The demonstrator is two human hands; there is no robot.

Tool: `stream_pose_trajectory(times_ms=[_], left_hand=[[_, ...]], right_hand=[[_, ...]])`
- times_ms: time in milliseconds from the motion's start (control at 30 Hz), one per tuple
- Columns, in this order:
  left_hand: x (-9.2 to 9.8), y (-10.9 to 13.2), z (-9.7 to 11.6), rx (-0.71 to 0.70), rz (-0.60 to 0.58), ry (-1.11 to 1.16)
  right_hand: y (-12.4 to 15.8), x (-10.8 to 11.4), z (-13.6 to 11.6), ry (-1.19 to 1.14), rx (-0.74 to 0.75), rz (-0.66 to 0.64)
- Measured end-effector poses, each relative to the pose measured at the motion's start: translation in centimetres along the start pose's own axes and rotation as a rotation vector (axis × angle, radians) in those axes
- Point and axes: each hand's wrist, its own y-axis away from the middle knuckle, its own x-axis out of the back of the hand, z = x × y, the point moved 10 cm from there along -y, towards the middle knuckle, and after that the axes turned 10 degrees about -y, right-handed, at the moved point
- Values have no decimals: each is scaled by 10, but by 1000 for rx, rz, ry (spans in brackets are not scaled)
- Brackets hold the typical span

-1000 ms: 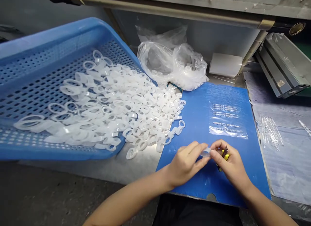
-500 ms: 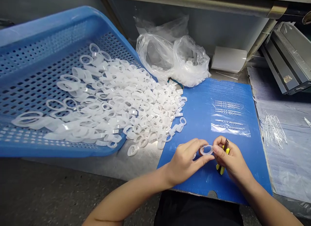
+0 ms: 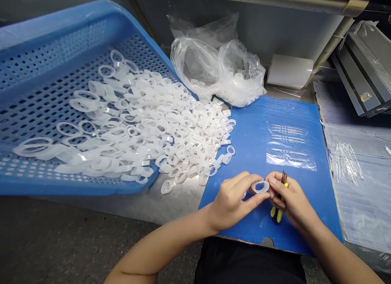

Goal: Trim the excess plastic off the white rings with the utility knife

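One translucent plastic ring (image 3: 260, 186), pinched between left hand (image 3: 235, 202) and right hand (image 3: 293, 198), lower right of centre. Right hand also gripped yellow-handled pliers (image 3: 279, 210) against its palm. Beneath: blue corrugated board (image 3: 244, 154). Upper left: blue perforated tray (image 3: 61, 31) heaped with similar rings (image 3: 146, 125). Beyond the board: clear plastic bag (image 3: 241, 76).

This is a factory workshop, shown by a perforated blue plastic tray (image 3: 61, 29) of translucent rings (image 3: 146, 129) and metal machinery (image 3: 362, 68).
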Motion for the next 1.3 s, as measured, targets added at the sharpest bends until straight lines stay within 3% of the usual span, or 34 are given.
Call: stream_pose_trajectory(times_ms=[567, 900, 967, 1133, 1300], left_hand=[[-9, 2, -9, 46, -83, 145], [-23, 8, -37, 357, -167, 376], [-19, 7, -35, 326, -138, 371], [2, 1, -17, 90, 27, 260], [3, 0, -16, 75, 46, 271]], right_hand=[[0, -7, 5, -98, -77, -63], [2, -12, 0, -100, -50, -104], [3, -13, -1, -89, -40, -110], [4, -10, -1, -33, -22, -88], [5, -7, -2, 15, 7, -65]])
